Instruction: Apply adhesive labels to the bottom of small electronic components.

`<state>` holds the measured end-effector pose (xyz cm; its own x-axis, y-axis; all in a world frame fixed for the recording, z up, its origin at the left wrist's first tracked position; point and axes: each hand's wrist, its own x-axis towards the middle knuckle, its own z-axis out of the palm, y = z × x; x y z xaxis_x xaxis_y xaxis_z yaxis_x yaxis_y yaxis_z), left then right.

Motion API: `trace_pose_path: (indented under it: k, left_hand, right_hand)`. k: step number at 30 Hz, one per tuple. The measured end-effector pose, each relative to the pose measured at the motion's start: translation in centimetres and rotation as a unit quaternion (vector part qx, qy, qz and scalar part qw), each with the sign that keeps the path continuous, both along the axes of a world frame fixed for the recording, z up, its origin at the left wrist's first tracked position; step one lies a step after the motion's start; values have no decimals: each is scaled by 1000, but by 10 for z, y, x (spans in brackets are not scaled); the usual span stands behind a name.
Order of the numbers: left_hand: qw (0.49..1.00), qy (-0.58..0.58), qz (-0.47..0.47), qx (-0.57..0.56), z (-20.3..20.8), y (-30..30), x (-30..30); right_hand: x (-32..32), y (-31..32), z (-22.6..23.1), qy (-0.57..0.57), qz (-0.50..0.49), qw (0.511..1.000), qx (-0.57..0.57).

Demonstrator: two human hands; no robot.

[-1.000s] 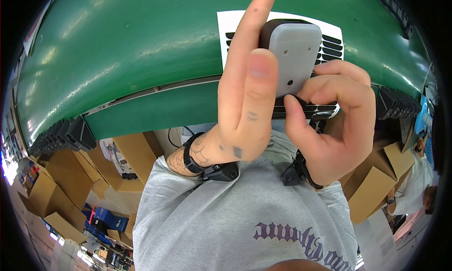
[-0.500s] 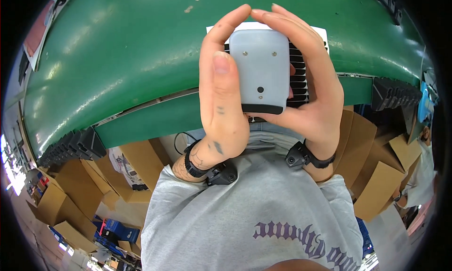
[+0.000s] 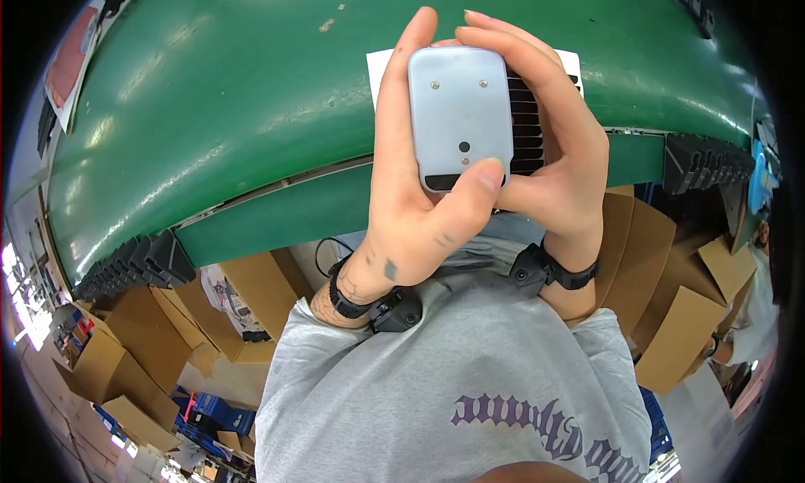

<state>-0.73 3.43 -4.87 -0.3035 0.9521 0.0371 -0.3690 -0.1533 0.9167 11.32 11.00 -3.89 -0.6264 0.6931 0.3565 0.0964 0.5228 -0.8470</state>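
A light blue-grey plastic device casing (image 3: 459, 118) with rounded corners is held up between my two hands. Its face has two screws near the far end, a black dot, a small screw and a black strip at the near end. My left hand (image 3: 411, 189) wraps its left side, the thumb lying over the near right corner by the black strip. Curved round the right side is my right hand (image 3: 562, 148), fingertips at the far end and thumb near the lower right corner. The casing's underside is hidden.
Beneath the hands lies a white sheet with black stripes (image 3: 527, 122) at the green table's (image 3: 251, 89) near edge. Black plastic stands (image 3: 138, 261) line that edge at left, others (image 3: 704, 164) at right. Open cardboard boxes (image 3: 138, 328) stand below, and a co-worker's sleeve (image 3: 750, 315) shows at far right.
My left thumb has swung from the casing's left side down onto its near right corner. The casing has shifted slightly away from me, and the left fingers have straightened along its side.
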Motion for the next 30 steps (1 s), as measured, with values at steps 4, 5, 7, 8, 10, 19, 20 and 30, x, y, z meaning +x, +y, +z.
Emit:
trace_pose_path:
  k: [4,5,7,8,10,19,20,30]
  left_hand:
    - [1000,3,-8,6,6,0,3]
    - [1000,3,-2,16,7,0,4]
    - [999,34,-12,17,6,-2,4]
    - [998,64,-21,18,5,-3,3]
    - [998,48,-23,21,5,-3,5]
    - [997,-73,-23,-25,3,-2,0]
    - [998,-52,-31,-26,3,-4,0]
    - [998,-46,-44,7,-2,-5,-6]
  right_hand:
    - [-2,0,-5,18,-10,999,31]
    - [-2,0,-5,18,-10,999,32]
    - [0,1,-5,44,5,999,5]
    - [0,0,-4,44,5,999,8]
    - [-1,-3,-2,26,-28,999,8]
    - [-1,-3,-4,31,-17,999,-16]
    - [0,-2,-4,20,-16,1000,0]
    - [1,1,14,-31,-48,989,134]
